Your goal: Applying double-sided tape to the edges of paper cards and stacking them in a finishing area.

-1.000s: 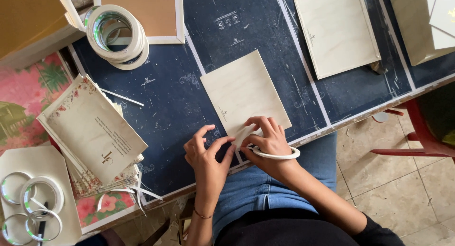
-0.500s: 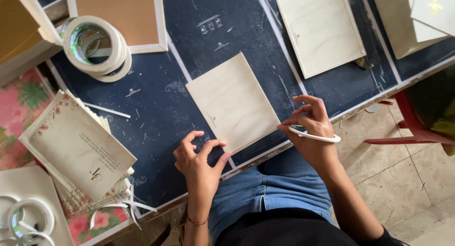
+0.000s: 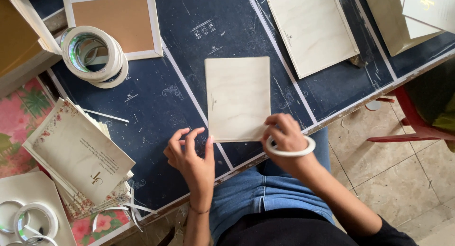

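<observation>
Right hand [image 3: 283, 134] pinches a tape roll [image 3: 290, 149] at the card's [image 3: 238, 98] corner; left hand [image 3: 189, 153], fingers spread, steadies its edge on the desk [image 3: 156, 108].

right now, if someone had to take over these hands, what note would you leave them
Left hand: empty, fingertips on the mat at the card's lower left corner.
Right hand: grip on a small tape roll, fingers at the card's lower right corner.
Card: flat on the dark mat, bottom edge near the table edge.
Nearby: stacked tape rolls upper left, pile of printed cards left, another board upper right.
Done: cannot tell if any tape is on the card.
Left: nothing more can be told from this view.
</observation>
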